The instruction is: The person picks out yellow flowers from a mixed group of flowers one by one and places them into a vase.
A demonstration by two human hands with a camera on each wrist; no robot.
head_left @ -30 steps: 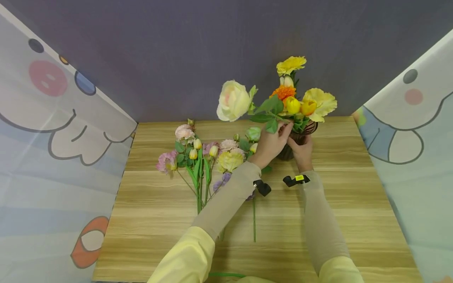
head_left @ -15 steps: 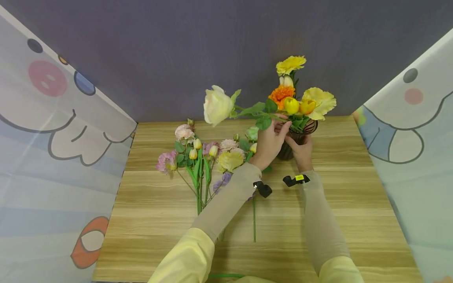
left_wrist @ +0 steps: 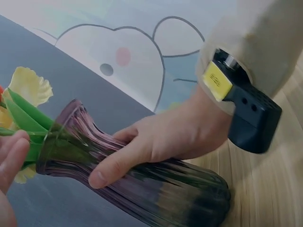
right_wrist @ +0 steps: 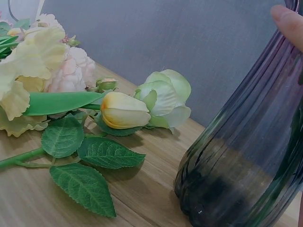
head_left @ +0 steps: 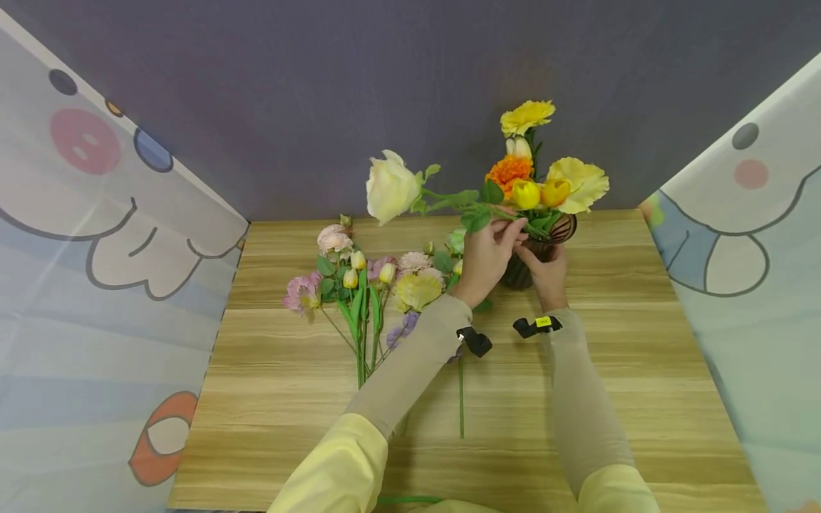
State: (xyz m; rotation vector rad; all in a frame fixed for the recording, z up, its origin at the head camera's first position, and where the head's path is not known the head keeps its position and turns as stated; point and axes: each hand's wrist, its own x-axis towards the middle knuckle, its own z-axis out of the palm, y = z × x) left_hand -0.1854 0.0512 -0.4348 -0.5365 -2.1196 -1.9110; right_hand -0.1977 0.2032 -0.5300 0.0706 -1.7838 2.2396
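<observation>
My left hand (head_left: 485, 262) is at the vase mouth and pinches the stem of a cream-white rose (head_left: 390, 187), whose head leans out to the left. My right hand (head_left: 546, 276) grips the dark ribbed glass vase (left_wrist: 189, 191) below its rim, the thumb lying along the near side in the left wrist view. In the vase stand a yellow carnation (head_left: 527, 118), an orange marigold-like flower (head_left: 509, 174), yellow tulips (head_left: 526, 194) and a pale yellow ruffled bloom (head_left: 584, 185). Green leaves crowd the rim. The lower end of the rose stem is hidden.
Left of the vase, loose flowers lie on the wooden table (head_left: 269, 413): a pink bloom (head_left: 301, 293), tulips (head_left: 387, 273), a yellow bloom (head_left: 418, 291) and a pale green bloom (right_wrist: 165, 97). A grey wall (head_left: 308, 107) rises behind, with cartoon-printed panels at both sides.
The rose head has swung left and turned, its stem lying flatter over the rim. The orange flower and tulips shifted slightly left. My right hand has stayed on the vase.
</observation>
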